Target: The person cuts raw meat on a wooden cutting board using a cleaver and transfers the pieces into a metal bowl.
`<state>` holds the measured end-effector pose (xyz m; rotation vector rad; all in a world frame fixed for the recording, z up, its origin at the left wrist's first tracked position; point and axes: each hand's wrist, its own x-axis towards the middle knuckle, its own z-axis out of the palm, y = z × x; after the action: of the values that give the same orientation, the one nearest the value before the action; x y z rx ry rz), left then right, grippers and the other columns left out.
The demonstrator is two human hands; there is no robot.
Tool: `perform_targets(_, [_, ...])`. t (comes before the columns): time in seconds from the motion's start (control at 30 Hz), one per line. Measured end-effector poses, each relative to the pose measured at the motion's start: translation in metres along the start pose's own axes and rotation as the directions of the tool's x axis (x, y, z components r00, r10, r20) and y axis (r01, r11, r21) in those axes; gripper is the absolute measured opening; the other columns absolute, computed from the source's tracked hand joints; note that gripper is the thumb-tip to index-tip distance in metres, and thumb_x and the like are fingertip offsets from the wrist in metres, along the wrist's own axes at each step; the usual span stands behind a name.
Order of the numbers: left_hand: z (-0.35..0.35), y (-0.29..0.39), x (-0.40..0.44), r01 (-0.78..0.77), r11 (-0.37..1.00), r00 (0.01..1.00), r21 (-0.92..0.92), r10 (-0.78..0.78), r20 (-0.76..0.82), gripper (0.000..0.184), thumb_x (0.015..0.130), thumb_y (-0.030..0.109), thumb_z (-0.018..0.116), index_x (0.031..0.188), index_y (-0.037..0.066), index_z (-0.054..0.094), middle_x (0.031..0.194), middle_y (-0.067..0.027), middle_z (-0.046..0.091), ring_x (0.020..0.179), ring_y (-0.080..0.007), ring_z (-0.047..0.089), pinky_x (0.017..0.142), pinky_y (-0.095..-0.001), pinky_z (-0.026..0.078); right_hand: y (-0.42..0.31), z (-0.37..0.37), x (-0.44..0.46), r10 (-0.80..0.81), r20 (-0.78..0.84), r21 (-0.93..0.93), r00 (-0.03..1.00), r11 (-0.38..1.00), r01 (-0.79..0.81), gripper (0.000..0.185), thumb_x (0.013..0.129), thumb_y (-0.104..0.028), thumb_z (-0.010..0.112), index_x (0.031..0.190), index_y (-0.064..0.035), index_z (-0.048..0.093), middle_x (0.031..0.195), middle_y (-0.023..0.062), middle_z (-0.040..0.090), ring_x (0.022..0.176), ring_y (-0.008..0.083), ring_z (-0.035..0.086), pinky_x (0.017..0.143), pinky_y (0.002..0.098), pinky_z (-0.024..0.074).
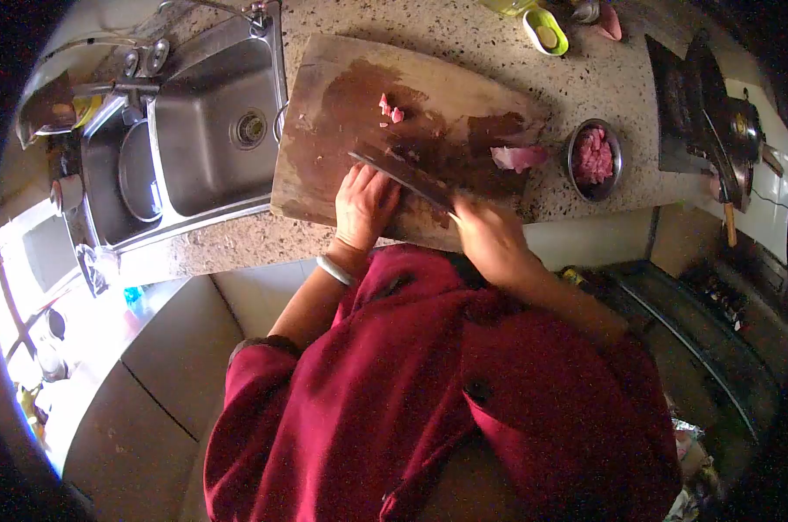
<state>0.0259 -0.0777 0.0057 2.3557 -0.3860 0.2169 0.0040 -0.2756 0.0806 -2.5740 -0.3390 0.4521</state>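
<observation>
My right hand (491, 237) is closed around the handle of a kitchen knife (409, 180), whose dark blade slants across the near part of a wooden cutting board (311, 130). Close to the blade's far end, my left hand (365, 209) presses down on the board with its fingers bent together. Whatever lies under those fingers is hidden. A few small pieces of cut meat (394, 113) lie beyond the blade. To the right on the board rests a larger chunk of raw meat (520, 157).
A metal bowl (618, 174) of cut meat stands right of the board. On the left is a steel sink (202, 165). A green dish (546, 35) sits at the back; a wok (705, 78) is at the far right.
</observation>
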Motion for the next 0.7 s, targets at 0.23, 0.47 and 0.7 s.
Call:
perform_targets(0.23, [-0.002,0.003,-0.001,-0.023,1.000,0.999,-0.003,0.023,-0.038,0.023,0.069,0.011,0.063,0.091,0.006,0.059,0.097,-0.0085,0.057,0.093,-0.0277,0.054,0.082,-0.0369,0.046,-0.041,0.025,0.094,-0.191,-0.117,-0.010,0.975,0.982,0.191,0.014,0.085,-0.016,0.051,0.079,-0.0040,0.055,0.068,0.0181,0.060,0.065,0.0347,0.061,0.056,0.0437,0.0495])
perform_targets(0.47, [-0.008,0.007,0.001,-0.020,0.995,0.998,-0.093,0.014,-0.062,0.028,0.072,0.009,0.065,0.099,0.008,0.059,0.101,-0.0086,0.056,0.097,-0.0287,0.052,0.083,-0.0367,0.045,-0.021,-0.028,0.030,-0.055,-0.146,-0.068,0.988,0.997,0.045,0.020,0.085,-0.020,0.056,0.077,-0.0009,0.056,0.067,0.0187,0.058,0.059,0.0346,0.059,0.055,0.0422,0.0458])
perform_targets(0.7, [-0.001,0.001,-0.004,0.038,0.998,0.999,-0.040,-0.037,0.021,0.041,0.073,0.009,0.063,0.114,0.007,0.057,0.102,-0.0120,0.058,0.096,-0.0323,0.052,0.083,-0.0380,0.045,-0.009,-0.024,-0.018,-0.074,-0.047,-0.142,0.996,0.988,0.066,0.013,0.082,-0.015,0.057,0.091,-0.0050,0.057,0.072,0.0154,0.059,0.062,0.0340,0.059,0.053,0.0430,0.0470])
